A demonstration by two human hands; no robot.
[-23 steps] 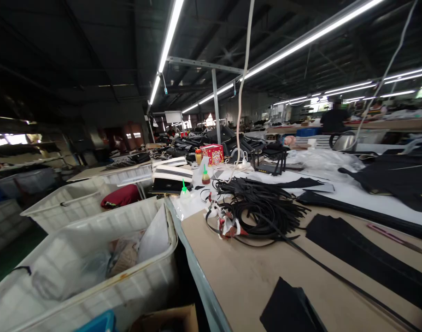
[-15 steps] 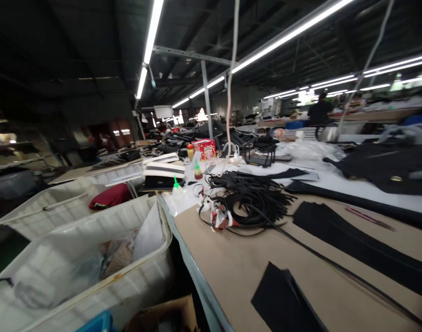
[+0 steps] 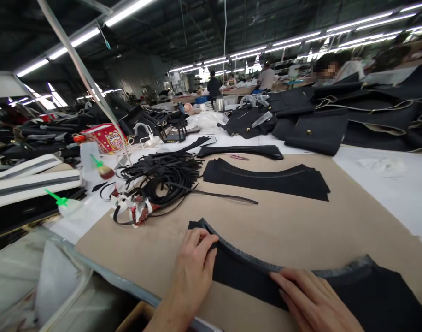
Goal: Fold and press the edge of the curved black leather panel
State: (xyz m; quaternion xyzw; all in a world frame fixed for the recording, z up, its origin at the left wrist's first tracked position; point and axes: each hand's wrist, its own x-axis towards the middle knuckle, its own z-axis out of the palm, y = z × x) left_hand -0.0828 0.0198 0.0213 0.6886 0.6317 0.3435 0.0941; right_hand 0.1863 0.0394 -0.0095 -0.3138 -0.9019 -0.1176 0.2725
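Observation:
A long curved black panel (image 3: 243, 276), fabric or leather, lies across the front of the work table, with a shiny grey strip along its concave upper edge. My left hand (image 3: 195, 265) is closed on its left end, thumb and fingertips at the edge. Farther right, my right hand (image 3: 309, 297) has its fingers together on the same edge, near the middle of the panel. Its palm and thumb are partly hidden. Behind them lies a stack of similar black panels (image 3: 266, 180), and a purple-pink tool (image 3: 239, 157) rests beyond that.
A coiled bundle of black straps (image 3: 166, 177) sits left of the panels. Green-tipped bottles (image 3: 103, 170) and a red box (image 3: 105, 138) stand at the table's left. Black bag pieces (image 3: 314, 129) are heaped at the back right. A white bin (image 3: 69, 299) adjoins the left edge. People are in the background.
The view has swung right and down toward the table. Both my hands, out of view before, now rest on the front black panel.

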